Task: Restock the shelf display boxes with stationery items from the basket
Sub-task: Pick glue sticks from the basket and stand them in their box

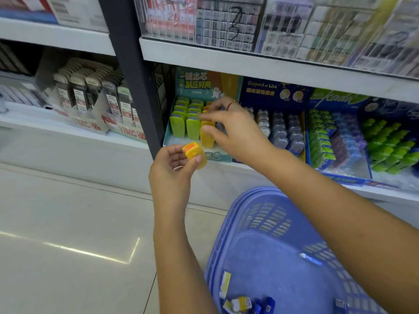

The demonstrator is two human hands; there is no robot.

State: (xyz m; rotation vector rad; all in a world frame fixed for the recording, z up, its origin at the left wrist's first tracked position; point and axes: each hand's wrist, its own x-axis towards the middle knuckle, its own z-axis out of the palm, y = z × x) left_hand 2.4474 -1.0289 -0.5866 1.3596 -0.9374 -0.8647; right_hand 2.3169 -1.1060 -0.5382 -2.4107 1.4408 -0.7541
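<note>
A teal display box (205, 86) on the lower shelf holds rows of green erasers (184, 116) and a column of yellow-orange ones (207, 138). My right hand (235, 130) reaches into the box, its fingers curled over the yellow-orange column and touching it. Just in front of the box, my left hand (173, 168) pinches one loose yellow-orange eraser (195, 154) between thumb and fingers. The blue plastic basket (260, 214) stands on the floor below my right arm, with several small packs (240, 303) on its bottom.
A dark shelf upright (133, 71) rises just left of the teal box. To the right stand a dark blue display box (274, 89) of clear-cased items and a box of green and blue items (326, 134). Carded refills (90, 94) fill the left bay. Pale floor tiles lie at left.
</note>
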